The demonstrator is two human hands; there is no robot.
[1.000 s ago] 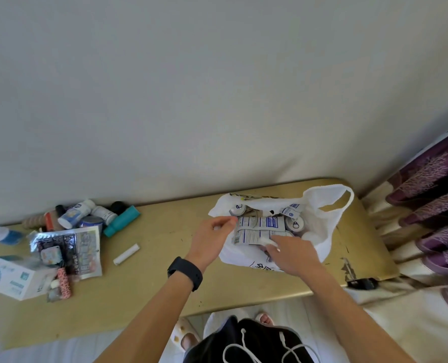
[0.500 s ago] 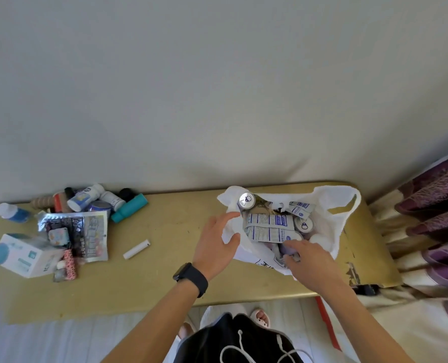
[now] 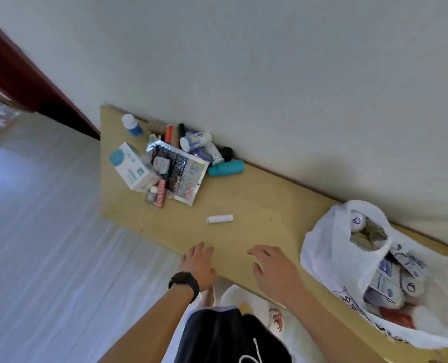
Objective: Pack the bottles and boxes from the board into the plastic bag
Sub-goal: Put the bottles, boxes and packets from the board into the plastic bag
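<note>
Two hands, both empty right now. The left hand [image 3: 198, 265], the one with a black watch [image 3: 185, 282] on its wrist, sits at the near edge of the board [image 3: 257, 200] with its fingers loosely spread, gripping nothing. The right hand [image 3: 272, 271] is over the board too, fingers splayed and a bit curled, also holding nothing.

A small white tube [image 3: 219, 218] lies alone just past the fingertips, roughly between the two hands and further out. Well beyond the left fingers, towards the wall, is the leftover pile: a white box [image 3: 133, 169], a foil packet [image 3: 185, 176] leaning on it, a teal bottle [image 3: 225, 168] on its side, a blue bottle with a white cap [image 3: 132, 125] and a white bottle [image 3: 195, 140], plus smaller bits I can't make out.

Off to the right of the right-hand fingers, not touching them, the white plastic bag [image 3: 322, 247] sits open on the board with boxes [image 3: 385, 279] and a bottle top [image 3: 357, 221] showing inside.
</note>
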